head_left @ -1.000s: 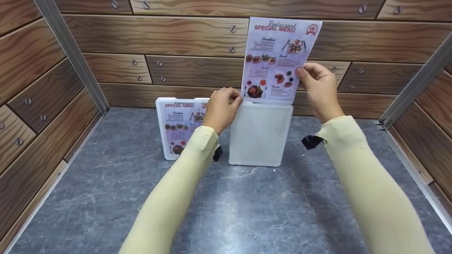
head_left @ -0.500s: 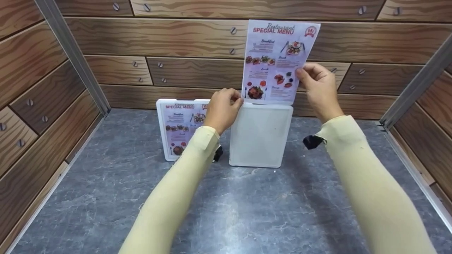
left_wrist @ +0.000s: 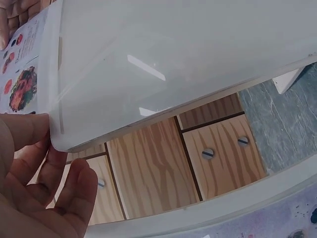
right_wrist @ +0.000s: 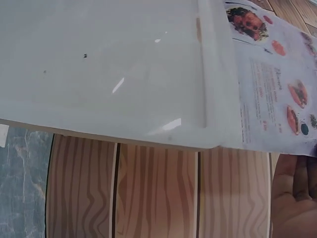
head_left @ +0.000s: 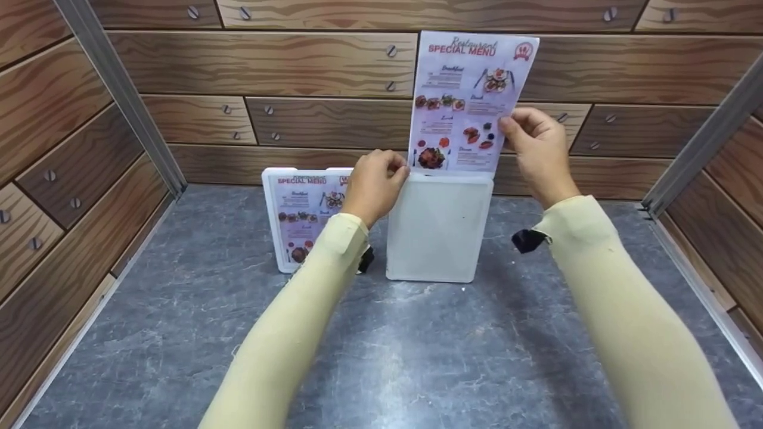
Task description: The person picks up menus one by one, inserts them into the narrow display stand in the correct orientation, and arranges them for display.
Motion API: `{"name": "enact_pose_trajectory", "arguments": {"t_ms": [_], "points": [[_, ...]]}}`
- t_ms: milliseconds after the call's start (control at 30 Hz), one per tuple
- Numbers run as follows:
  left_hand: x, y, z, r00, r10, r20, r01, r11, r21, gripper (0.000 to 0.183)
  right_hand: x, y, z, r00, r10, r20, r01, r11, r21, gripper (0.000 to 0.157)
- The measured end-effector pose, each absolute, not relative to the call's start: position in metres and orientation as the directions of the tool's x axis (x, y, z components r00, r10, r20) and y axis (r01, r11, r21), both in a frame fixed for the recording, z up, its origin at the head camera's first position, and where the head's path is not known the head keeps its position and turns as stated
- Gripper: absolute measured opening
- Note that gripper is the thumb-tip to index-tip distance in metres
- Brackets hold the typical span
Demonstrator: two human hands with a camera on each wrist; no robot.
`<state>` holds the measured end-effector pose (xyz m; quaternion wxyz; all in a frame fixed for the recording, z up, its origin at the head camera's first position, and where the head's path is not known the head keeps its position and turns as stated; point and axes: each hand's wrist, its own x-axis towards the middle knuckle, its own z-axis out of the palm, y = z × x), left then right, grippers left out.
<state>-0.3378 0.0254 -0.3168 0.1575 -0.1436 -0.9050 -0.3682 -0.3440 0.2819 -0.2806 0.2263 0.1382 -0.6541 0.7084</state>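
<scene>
A printed menu sheet stands upright above a blank white menu holder, its lower edge at the holder's top rim. My right hand pinches the sheet's right edge between thumb and fingers. At the holder's top left corner, my left hand grips with thumb and fingertips, close to the sheet's lower corner. In the left wrist view, those fingertips wrap the corner of the glossy panel. The right wrist view has the sheet lined up along the panel's top rim; only part of the right hand shows there.
Left of the blank holder stands a second white holder with a like menu in it, partly hidden by my left arm. Both stand on a grey marble-patterned table. Wood-patterned walls rise at the back and both sides, with metal corner posts.
</scene>
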Motion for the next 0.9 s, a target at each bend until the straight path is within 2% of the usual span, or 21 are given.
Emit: {"name": "enact_pose_trajectory", "arguments": {"t_ms": [167, 333, 467, 700, 900], "points": [[-0.336, 0.026, -0.314, -0.904, 0.152, 0.4, 0.393, 0.663, 0.637, 0.019, -0.344, 0.282, -0.283, -0.863, 0.156, 0.481, -0.494, -0.06, -0.867, 0.006], [-0.335, 0.027, -0.311, -0.902, 0.129, 0.412, 0.399, 0.612, 0.683, 0.021, -0.342, 0.281, -0.282, -0.863, 0.144, 0.483, -0.491, -0.019, -0.871, 0.01], [-0.335, 0.028, -0.308, -0.899, 0.127, 0.419, 0.402, 0.621, 0.673, 0.02, -0.341, 0.28, -0.282, -0.862, 0.138, 0.488, -0.492, -0.001, -0.87, 0.007], [-0.335, 0.026, -0.305, -0.895, 0.131, 0.427, 0.4, 0.658, 0.637, 0.02, -0.343, 0.28, -0.284, -0.86, 0.125, 0.494, -0.495, 0.023, -0.868, 0.013], [-0.335, 0.025, -0.304, -0.899, 0.149, 0.413, 0.409, 0.623, 0.667, 0.017, -0.341, 0.283, -0.282, -0.869, 0.12, 0.481, -0.482, 0.021, -0.876, 0.013]]}}
